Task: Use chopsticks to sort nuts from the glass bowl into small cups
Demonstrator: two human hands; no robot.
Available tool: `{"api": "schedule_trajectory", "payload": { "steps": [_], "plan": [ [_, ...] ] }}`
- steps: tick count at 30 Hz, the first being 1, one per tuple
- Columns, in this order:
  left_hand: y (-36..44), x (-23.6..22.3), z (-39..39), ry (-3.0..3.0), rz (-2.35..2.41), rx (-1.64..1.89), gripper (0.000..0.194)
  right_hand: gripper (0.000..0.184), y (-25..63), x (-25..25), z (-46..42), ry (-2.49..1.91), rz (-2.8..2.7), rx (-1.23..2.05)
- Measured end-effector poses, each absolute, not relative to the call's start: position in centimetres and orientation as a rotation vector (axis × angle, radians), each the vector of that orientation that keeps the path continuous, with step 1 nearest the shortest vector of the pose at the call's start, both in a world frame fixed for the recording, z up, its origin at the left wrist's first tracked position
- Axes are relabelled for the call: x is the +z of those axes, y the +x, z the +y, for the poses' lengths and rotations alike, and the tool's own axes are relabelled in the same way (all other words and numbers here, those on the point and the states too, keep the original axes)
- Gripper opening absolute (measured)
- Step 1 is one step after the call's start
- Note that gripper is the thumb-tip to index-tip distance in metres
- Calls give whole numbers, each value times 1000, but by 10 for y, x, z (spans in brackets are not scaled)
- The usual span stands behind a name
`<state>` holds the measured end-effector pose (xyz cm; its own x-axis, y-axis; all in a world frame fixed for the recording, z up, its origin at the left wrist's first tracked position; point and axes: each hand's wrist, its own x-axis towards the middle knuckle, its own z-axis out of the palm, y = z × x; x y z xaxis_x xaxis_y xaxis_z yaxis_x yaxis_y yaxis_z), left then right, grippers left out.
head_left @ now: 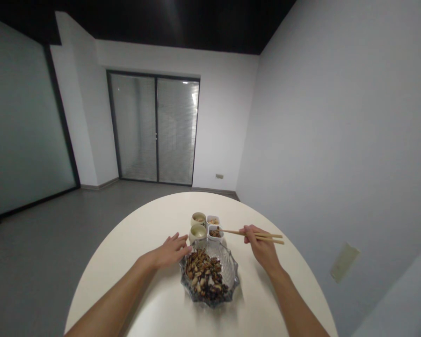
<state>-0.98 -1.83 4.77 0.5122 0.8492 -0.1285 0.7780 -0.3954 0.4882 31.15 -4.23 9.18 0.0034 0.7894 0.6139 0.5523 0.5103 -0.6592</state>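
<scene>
Chopsticks (266, 237) are gripped in my right hand (261, 245), their tips pointing left at the nearer white cup (216, 238). Small dark pieces lie in that cup, at the chopstick tips; whether a piece is pinched there is too small to tell. My left hand (171, 251) lies palm down with fingers apart, its fingertips at the left rim of a scalloped clear glass bowl (232, 267). Brown, tan and dark nuts or seeds (202, 271) fill the left and front of the bowl.
Two pale green cups, a nearer one (197, 240) and a farther one (193, 223), stand left of the white cups. The farther white cup (217, 218) holds light pieces. All rest on a round cream table (154, 299). A white wall (330, 140) rises at the right.
</scene>
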Motion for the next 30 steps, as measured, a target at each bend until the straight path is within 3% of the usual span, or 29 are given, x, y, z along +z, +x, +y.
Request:
{"api": "schedule_trajectory", "payload": {
  "steps": [12, 22, 30],
  "plan": [
    [-12, 43, -14, 2289, 1316, 190, 65, 50, 313, 93, -44, -1135, -1626, 318],
    [-11, 43, -14, 2280, 1326, 185, 64, 64, 311, 91, -54, -1037, -1636, 692],
    [-11, 45, -15, 2267, 1337, 169, 64, 64, 306, 90, -55, -1067, -1737, 753]
  ]
}}
